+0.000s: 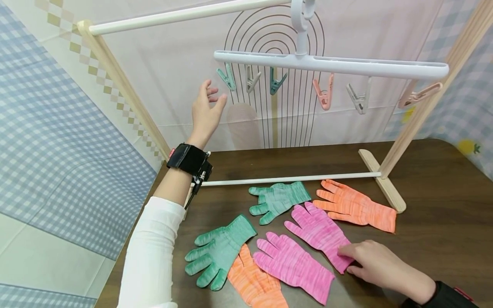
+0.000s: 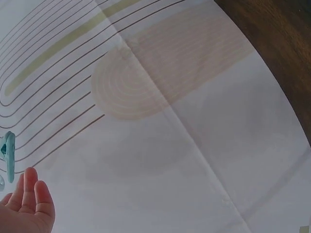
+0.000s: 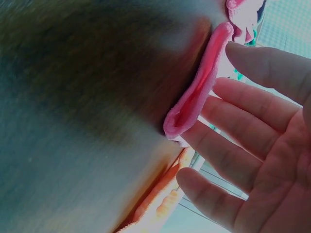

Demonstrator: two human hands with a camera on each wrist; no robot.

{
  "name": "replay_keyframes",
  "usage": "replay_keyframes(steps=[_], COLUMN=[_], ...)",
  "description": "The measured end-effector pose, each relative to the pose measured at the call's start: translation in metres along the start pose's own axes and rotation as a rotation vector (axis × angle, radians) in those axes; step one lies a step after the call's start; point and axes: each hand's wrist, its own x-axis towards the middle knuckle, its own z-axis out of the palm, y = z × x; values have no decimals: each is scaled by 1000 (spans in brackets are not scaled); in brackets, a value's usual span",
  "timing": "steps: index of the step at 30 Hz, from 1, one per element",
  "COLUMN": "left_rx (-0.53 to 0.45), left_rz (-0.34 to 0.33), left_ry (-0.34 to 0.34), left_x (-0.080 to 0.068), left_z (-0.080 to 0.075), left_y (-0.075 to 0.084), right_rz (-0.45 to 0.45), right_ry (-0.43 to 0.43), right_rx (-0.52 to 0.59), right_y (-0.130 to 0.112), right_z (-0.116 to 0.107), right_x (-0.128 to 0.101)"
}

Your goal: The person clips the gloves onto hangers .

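Several knit gloves lie flat on the dark wooden table point(image 1: 443, 192): two green point(image 1: 279, 199) point(image 1: 219, 250), two pink point(image 1: 317, 233) point(image 1: 294, 265) and two orange point(image 1: 356, 205) point(image 1: 256, 284). My right hand point(image 1: 352, 259) rests with straight fingers on the cuff of the farther pink glove; the right wrist view shows that pink cuff point(image 3: 194, 102) against my fingers point(image 3: 243, 97). My left hand point(image 1: 215, 95) is raised, fingers relaxed and holding nothing, just beside the leftmost teal clip point(image 1: 227, 78) of the white peg hanger point(image 1: 331, 64). That clip point(image 2: 8, 155) also shows above my fingertips point(image 2: 29, 187).
The hanger hangs from the white top rod point(image 1: 185, 15) of a wooden rack point(image 1: 123, 85) and carries several empty clips in teal, grey and pink point(image 1: 325, 94). A lower white rod point(image 1: 289, 179) runs behind the gloves. A patterned cloth point(image 2: 170, 121) backs the rack.
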Motion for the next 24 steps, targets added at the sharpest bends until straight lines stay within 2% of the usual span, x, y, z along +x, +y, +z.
replay_keyframes(steps=[10,19,24], left_rx=[-52,-184,-209], left_rz=[-23,-42,-38], left_ry=[-15,-86,-104], left_x=[6,11,13], left_z=[1,2,3], left_y=[5,11,15], right_rz=[-8,-13,-20], right_ry=[-3,6,9], right_rx=[18,9,10], right_y=[1,1,1], right_z=[0,-2,-2], right_x=[0,0,0])
